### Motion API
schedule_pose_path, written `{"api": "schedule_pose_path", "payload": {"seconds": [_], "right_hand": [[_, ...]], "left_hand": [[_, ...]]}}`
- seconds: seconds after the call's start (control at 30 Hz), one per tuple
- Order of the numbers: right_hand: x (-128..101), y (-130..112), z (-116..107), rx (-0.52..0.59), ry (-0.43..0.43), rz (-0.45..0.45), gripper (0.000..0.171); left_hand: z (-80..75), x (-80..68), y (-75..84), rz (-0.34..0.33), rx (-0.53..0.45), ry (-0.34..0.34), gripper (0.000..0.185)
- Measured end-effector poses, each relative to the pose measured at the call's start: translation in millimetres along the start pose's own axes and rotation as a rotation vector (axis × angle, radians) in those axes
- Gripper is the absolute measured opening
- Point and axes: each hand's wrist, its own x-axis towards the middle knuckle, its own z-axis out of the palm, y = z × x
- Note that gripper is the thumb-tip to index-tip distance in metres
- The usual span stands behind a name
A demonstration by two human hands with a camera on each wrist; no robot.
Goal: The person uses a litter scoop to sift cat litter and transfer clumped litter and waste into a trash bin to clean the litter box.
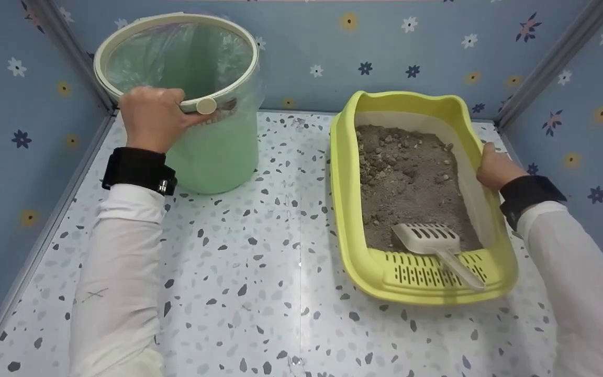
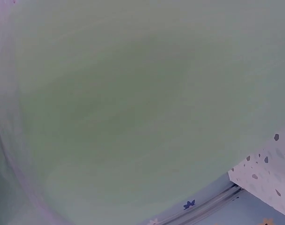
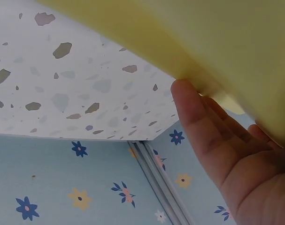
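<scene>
My left hand [image 1: 152, 118] grips the near rim of a green trash bin [image 1: 218, 152], which has a cream ring and a clear plastic liner [image 1: 233, 52]. The bin's green wall [image 2: 133, 108] fills most of the left wrist view, where that hand is not seen. On the right, my right hand [image 1: 498, 167] holds the side rim of a yellow litter box [image 1: 346, 209]. In the right wrist view the fingers [image 3: 194, 112] curl under the box's edge. Grey-brown litter [image 1: 411, 178] with clumps lies in the box. A beige litter scoop [image 1: 430, 240] rests across its front grate.
Both containers are on a white speckled surface [image 1: 259, 293], the bin at back left and the box at right. Blue flowered panels [image 1: 301, 47] enclose the back and both sides, with grey metal strips [image 1: 553, 63] at the corners.
</scene>
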Motion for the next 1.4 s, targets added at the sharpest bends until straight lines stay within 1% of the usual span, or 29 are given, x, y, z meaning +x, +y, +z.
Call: {"api": "schedule_pose_path", "payload": {"seconds": [0.07, 0.27, 0.5, 0.57, 0.67, 0.83, 1.07, 1.2, 1.3, 1.4], "right_hand": [[0, 0, 1, 0.003, 0.004, 0.005, 0.044], [1, 1, 2, 0.001, 0.014, 0.005, 0.042], [2, 0, 2, -0.007, 0.011, 0.007, 0.044], [2, 0, 1, -0.011, 0.008, 0.006, 0.044], [1, 0, 0, -0.018, 0.009, 0.003, 0.043], [1, 1, 1, -0.017, 0.025, -0.005, 0.042], [-1, 1, 4, -0.011, 0.054, -0.028, 0.037], [-2, 0, 4, -0.008, 0.052, -0.014, 0.037], [-2, 0, 4, -0.008, 0.047, -0.009, 0.037], [-2, -1, 4, -0.006, 0.039, -0.009, 0.035]], "left_hand": [[-0.8, -1.1, -0.1, 0.009, -0.008, 0.01, 0.07], [-5.3, -4.4, 3.7, 0.014, -0.027, -0.007, 0.07], [-10.4, -8.8, 8.2, 0.021, -0.019, -0.018, 0.071], [-11.6, -10.3, 9.5, 0.022, -0.029, -0.01, 0.071], [-13.1, -12.7, 11.8, 0.027, -0.054, 0.019, 0.071], [-15.0, -17.0, 16.4, 0.058, -0.054, 0.047, 0.071], [-19.3, -23.8, 24.4, 0.071, -0.065, 0.052, 0.07], [-24.0, -28.8, 30.2, 0.095, -0.051, 0.064, 0.069], [-27.6, -33.3, 35.3, 0.104, -0.051, 0.089, 0.069], [-29.9, -37.6, 40.5, 0.105, -0.074, 0.117, 0.069]]}}
